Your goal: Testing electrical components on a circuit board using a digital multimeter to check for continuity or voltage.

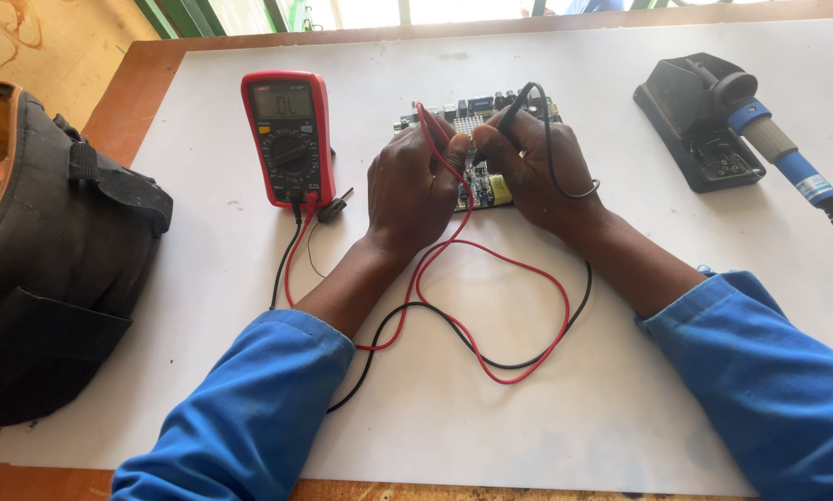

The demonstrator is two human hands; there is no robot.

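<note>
Head view of two hands at a circuit board [480, 148] lying on a white sheet [528, 408] that covers the surface. The left hand [415, 190] grips a red probe [432, 125] between thumb and fingers, its tip pointing down onto the board's left part; the right hand [539, 167] pinches a black probe [514, 104] in the same way, tip set on the board just beside the red one. Both hands rest over the board's near edge and hide much of it; only the far edge with its connectors and a yellow part between the hands show. The red lead [519, 371] and the black lead [435, 320] loop loosely across the sheet toward the person and run back to a red meter [288, 134], which lies flat to the left of the board, near but apart. A soldering iron [788, 153] sits in its black stand [690, 130] well to the right. A dark bag [50, 250] lies at the sheet's left edge. The widest bare stretch of sheet lies between the sleeves, in front of the lead loops.
</note>
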